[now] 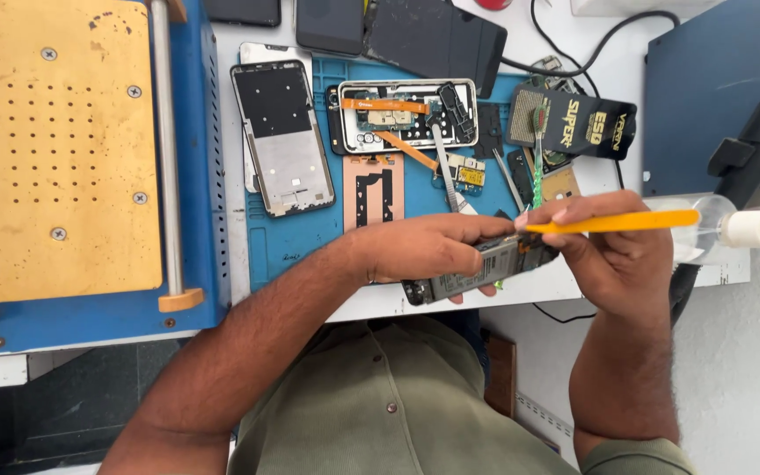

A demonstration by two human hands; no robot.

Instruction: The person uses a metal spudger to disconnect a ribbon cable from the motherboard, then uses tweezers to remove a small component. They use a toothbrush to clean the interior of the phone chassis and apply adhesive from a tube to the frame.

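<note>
A person in an olive button shirt works at the near edge of a white surface (237,255), seen from above. The left hand (428,249) is wrapped around an opened phone (477,273), gripping it just above the edge with its exposed insides facing up. The right hand (604,255) pinches a yellow plastic pry tool (613,222), whose tip meets the phone's upper end beside the left fingertips.

Behind the hands lies a blue work mat (292,237) carrying a bare phone frame (281,136), a second opened handset with orange ribbon cables (402,114), a copper-coloured back plate (373,192) and metal tweezers (444,171). A black pouch with gold lettering (587,123) sits at the mat's far right corner. To the left stands a blue machine with a tan perforated top plate (50,145). A clear bottle with a white nozzle (732,227) lies on its side just past the right hand.
</note>
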